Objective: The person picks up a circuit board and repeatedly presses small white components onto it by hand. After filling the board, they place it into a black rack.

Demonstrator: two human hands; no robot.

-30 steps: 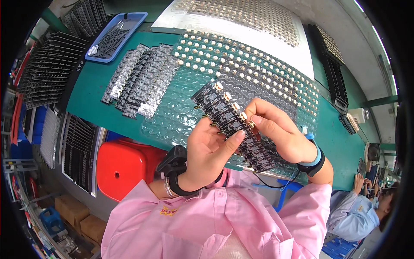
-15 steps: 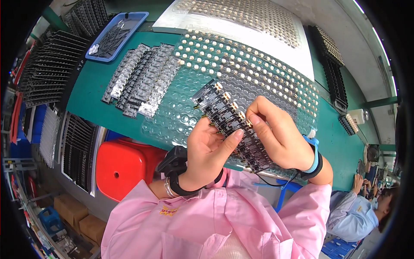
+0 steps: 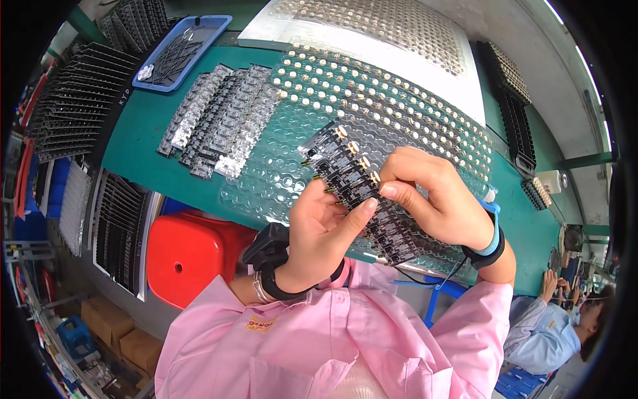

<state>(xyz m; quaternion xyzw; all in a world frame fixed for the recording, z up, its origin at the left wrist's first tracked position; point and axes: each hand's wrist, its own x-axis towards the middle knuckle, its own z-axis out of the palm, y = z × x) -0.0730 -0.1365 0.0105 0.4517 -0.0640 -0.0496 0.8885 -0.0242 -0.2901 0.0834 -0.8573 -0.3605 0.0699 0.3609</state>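
A long black circuit board panel [image 3: 342,166], crowded with small parts, is held at a slant over the bench. My left hand [image 3: 325,223] grips it from the near side, its thumb across the face and its fingers beneath. Along the upper right edge of the panel sit a few small round cream parts [image 3: 353,146]. At that same edge my right hand [image 3: 438,199] is closed in a pinch, thumb against curled forefinger; whatever lies between the fingertips is hidden. Under the panel spreads a clear dimpled tray [image 3: 266,186] with rows of round cream parts [image 3: 392,110].
Stacked board panels [image 3: 219,120] lie left on the green bench [image 3: 133,143]. Behind them is a blue tray [image 3: 219,30] of thin black pieces. A white slab [image 3: 259,30] bears more round parts. A red stool [image 3: 183,259] stands below left; a co-worker [image 3: 548,336] sits far right.
My right hand has shifted slightly right and its fingers have curled tighter at the panel's edge. The left hand and the panel have barely moved.
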